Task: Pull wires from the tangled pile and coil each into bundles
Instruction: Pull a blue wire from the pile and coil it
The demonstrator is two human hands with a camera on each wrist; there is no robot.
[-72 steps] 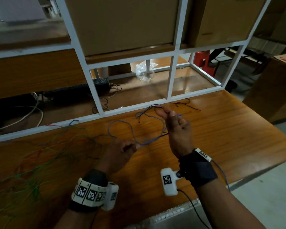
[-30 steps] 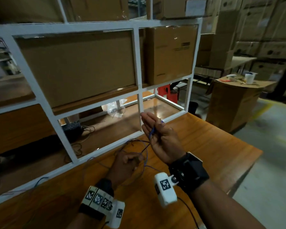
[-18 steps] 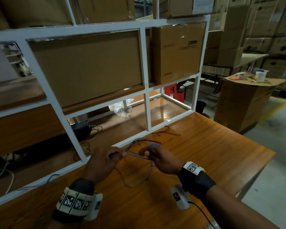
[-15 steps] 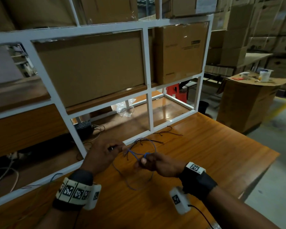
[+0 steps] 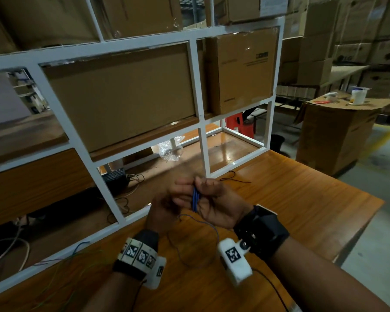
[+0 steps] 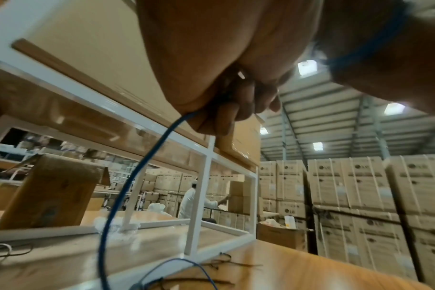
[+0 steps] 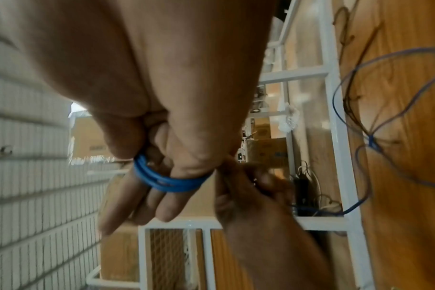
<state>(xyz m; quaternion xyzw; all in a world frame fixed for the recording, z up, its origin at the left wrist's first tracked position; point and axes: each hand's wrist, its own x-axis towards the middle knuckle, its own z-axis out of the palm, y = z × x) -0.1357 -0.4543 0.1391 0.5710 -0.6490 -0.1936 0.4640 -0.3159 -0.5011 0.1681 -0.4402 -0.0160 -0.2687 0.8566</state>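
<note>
Both hands are up above the wooden table (image 5: 302, 199), close together in front of the white metal frame (image 5: 198, 109).

Right hand (image 5: 214, 206): palm turned up toward the head camera, fingers (image 7: 162, 204) extended and held together. The blue wire (image 5: 195, 199) is wrapped round those fingers in several turns. The right wrist view shows the loops side by side across the fingers, below the knuckles. So the fingers are straight and carry the coil. They do not clench it.

Left hand (image 5: 164, 210): right beside the right one and touching its fingers. Its fingertips are pinched tight on the free run of the same wire. In the left wrist view the strand leaves the closed fingers and drops down to the table.

The slack of the wire hangs below the hands in a loose loop and trails onto the tabletop. In the right wrist view, more of it lies in open loops on the wood beside thin dark wires (image 5: 234, 179) by the base of the frame.

The tangled pile (image 5: 61, 273) of green and other thin wires lies at the left of the table, well apart from the hands.

Cardboard boxes (image 5: 122, 95) sit on the shelves behind the frame. More stacked boxes are across the room to the right.
</note>
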